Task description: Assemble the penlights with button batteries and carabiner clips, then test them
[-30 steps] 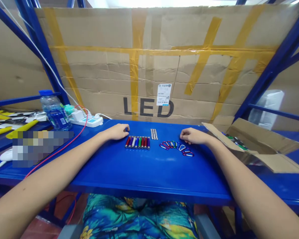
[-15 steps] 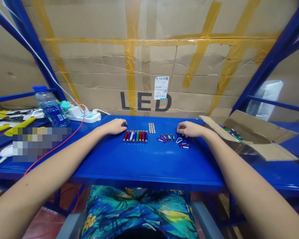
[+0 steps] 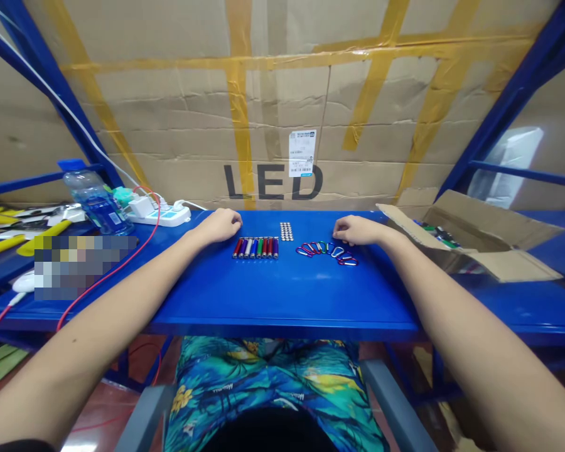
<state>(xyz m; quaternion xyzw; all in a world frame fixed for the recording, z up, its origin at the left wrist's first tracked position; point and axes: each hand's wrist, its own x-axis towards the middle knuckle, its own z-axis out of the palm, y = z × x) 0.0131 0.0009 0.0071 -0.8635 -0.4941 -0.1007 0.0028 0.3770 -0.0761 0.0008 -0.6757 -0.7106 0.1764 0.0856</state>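
My left hand (image 3: 225, 225) rests on the blue table with its fingers curled in, just left of and behind a row of small coloured metal tubes (image 3: 255, 248) that look like mini flashlights. My right hand (image 3: 353, 230) lies loosely closed on the table, beside an arc of small coloured carabiners (image 3: 328, 249). Nothing shows in either hand. Between the hands, small round silver pieces like button cells (image 3: 287, 231) lie in close rows. The tubes stand side by side in red, purple, silver, blue and green.
At right sits an open cardboard box (image 3: 508, 267) with small parts inside. To the left are a blue-capped bottle (image 3: 96, 199), a white power strip (image 3: 164, 215), a red cable (image 3: 144, 254) and yellow-handled tools (image 3: 42, 238). A large cardboard sheet (image 3: 179, 138) stands behind the table.
My view has tipped slightly downward, so the table and objects appear higher. Both hands stay in nearly the same places, and the tubes, round pieces and carabiners keep their layout.
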